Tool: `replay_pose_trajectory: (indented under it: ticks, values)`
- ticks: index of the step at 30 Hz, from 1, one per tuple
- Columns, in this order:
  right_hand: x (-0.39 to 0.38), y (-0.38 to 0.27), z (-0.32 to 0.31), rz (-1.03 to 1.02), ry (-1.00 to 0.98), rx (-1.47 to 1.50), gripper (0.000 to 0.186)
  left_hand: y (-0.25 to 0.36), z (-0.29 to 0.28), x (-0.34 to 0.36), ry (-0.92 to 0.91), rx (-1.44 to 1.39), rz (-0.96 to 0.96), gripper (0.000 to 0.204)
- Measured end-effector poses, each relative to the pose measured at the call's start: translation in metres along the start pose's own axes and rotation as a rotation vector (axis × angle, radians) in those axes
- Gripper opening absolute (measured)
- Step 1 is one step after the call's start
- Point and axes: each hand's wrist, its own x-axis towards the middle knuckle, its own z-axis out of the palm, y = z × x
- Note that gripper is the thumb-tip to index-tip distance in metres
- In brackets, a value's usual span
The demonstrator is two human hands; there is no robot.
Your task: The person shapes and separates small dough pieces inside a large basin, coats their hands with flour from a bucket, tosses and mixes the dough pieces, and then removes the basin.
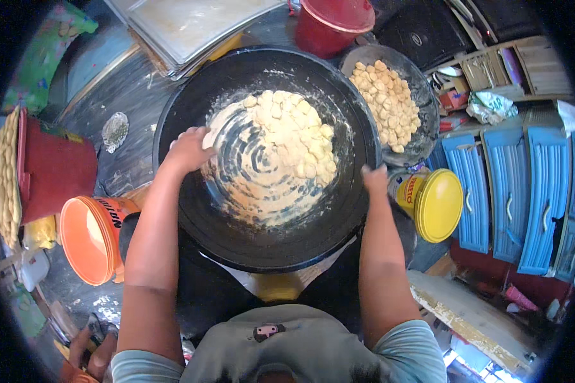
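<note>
A large black basin [268, 255] sits between my knees, its floor coated with pale flour [246, 191] marked by curved streaks. Small pale dough lumps [294, 127] are heaped toward its far right side. My left hand [190, 152] reaches over the left rim, thumb and fingers apart against the inner wall, holding nothing loose. On the opposite side, my right hand [375, 179] grips the basin's right rim, its thumb on the inside and its other fingers mostly hidden outside.
Browner lumps [386, 105] fill a dark bowl [427, 121] beyond the right rim. A yellow-lidded bucket [437, 205] stands near my right arm, an orange bucket [86, 239] near my left. Metal trays [179, 25] and a red bucket [332, 29] lie beyond. Blue drawers [508, 198] line the right.
</note>
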Motion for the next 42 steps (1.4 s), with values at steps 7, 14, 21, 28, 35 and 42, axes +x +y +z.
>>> replay_pose_trajectory:
  ticks: [7, 14, 21, 28, 35, 42]
  values:
    - [-0.017, 0.002, 0.01, -0.085, 0.063, -0.069, 0.057, -0.07, 0.046, -0.01, 0.339, 0.136, -0.572, 0.077]
    - [0.005, 0.003, 0.006, -0.088, 0.074, -0.11, 0.059, -0.094, 0.072, -0.027, 0.367, -0.025, -0.759, 0.083]
    - [0.008, 0.007, 0.017, -0.089, 0.077, -0.138, 0.061, -0.102, 0.078, -0.022, 0.409, -0.061, -0.783, 0.076]
    - [0.008, 0.002, 0.013, -0.039, 0.13, -0.179, 0.063, -0.097, 0.077, -0.012, 0.453, 0.071, -0.853, 0.068]
    - [0.008, 0.004, 0.017, -0.007, 0.081, -0.262, 0.067, -0.106, 0.09, -0.015, 0.494, 0.149, -0.839, 0.07]
    - [0.005, -0.006, 0.009, -0.046, 0.118, -0.18, 0.062, -0.102, 0.084, -0.015, 0.509, 0.122, -0.839, 0.068]
